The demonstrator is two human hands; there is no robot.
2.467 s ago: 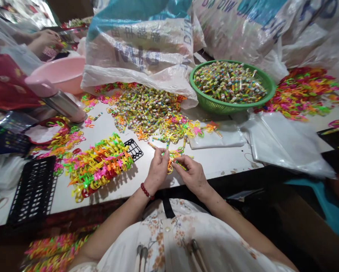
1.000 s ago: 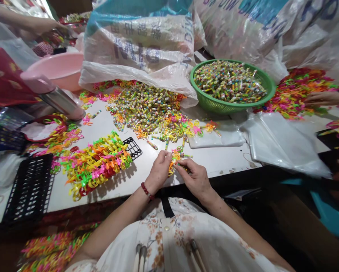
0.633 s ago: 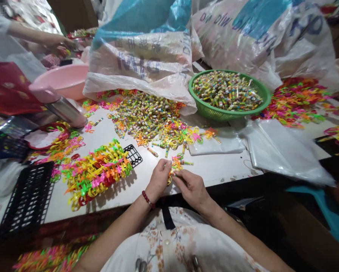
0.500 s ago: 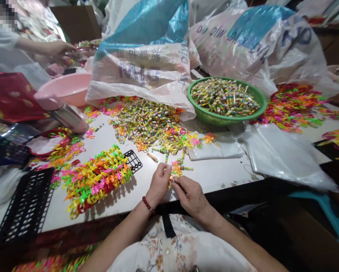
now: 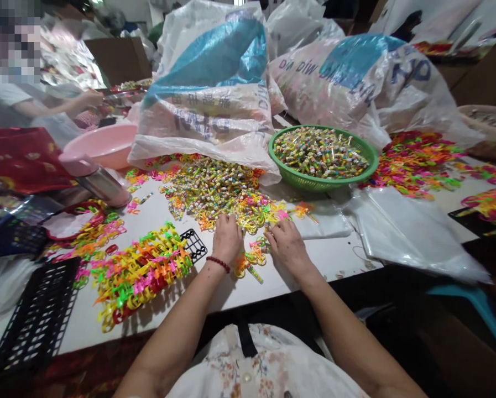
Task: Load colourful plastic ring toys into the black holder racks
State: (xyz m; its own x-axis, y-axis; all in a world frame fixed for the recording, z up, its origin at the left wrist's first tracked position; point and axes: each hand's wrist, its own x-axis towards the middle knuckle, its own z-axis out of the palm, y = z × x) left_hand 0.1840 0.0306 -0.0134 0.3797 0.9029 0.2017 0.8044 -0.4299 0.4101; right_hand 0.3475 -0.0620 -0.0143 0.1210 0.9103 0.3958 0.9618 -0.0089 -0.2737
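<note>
My left hand [image 5: 226, 240], with a red bead bracelet [image 5: 218, 263] at the wrist, is at the near edge of a heap of small patterned tubes [image 5: 214, 185]. Its fingers are bent together, and their tips are hidden against the heap. To the right, the curled fingers of my right hand [image 5: 287, 246] are closed on a small patterned tube [image 5: 267, 228], partly covered by them. Between both hands lie several bright plastic loop pieces [image 5: 256, 253] and a loose tube [image 5: 255, 275].
A black rack [image 5: 196, 243] covered with coloured plastic pieces [image 5: 144, 271] is at left, beside another black rack [image 5: 32, 315]. A green basket [image 5: 324, 179] of tubes stands behind. Clear bags [image 5: 409, 232] lie right. A co-worker's arm [image 5: 61, 105] shows far left.
My hands were together near the table's front edge, around a small tube. They have since parted and reached forward to the heap. A tube with coloured pieces now lies between them.
</note>
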